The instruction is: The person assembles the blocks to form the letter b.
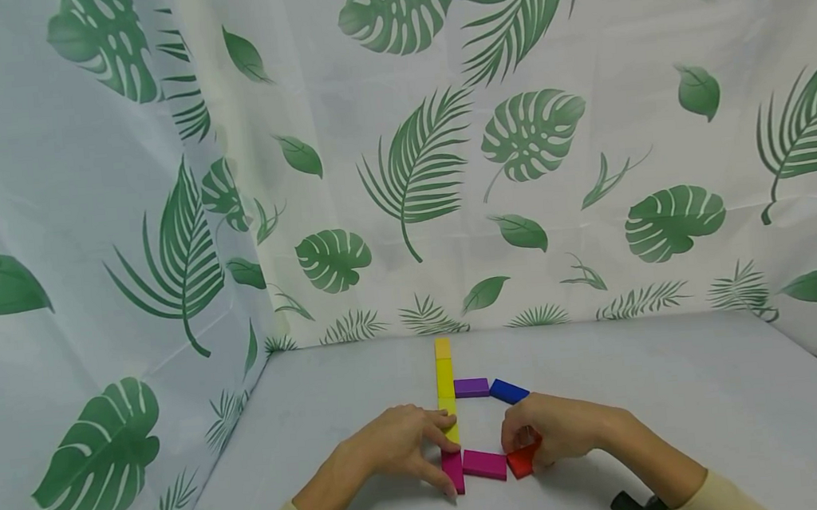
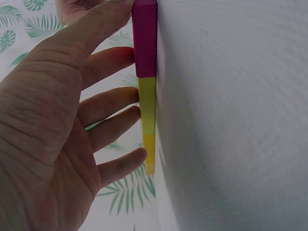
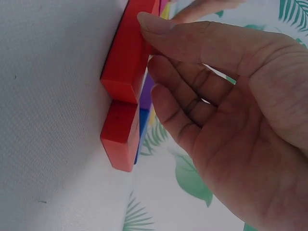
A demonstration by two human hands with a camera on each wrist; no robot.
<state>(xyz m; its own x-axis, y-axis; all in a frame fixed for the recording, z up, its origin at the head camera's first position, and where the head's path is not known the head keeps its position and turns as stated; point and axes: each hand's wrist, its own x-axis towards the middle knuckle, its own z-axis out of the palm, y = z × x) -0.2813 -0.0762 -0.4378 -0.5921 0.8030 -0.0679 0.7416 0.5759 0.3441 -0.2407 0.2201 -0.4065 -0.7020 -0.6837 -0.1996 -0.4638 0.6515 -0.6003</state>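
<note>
A straight column of blocks runs away from me: a magenta block nearest, then yellow blocks, with a light orange block at the far end. My left hand rests its fingertips along the column's left side, thumb by the magenta block. My right hand pinches a red block, beside a second magenta block. Another red block touches it in the right wrist view; my hand largely hides it in the head view. A purple block and a tilted blue block lie farther back.
The blocks lie on a pale grey tabletop. White cloth with green leaf prints hangs at the back and the sides. A black wrist device shows below the right forearm.
</note>
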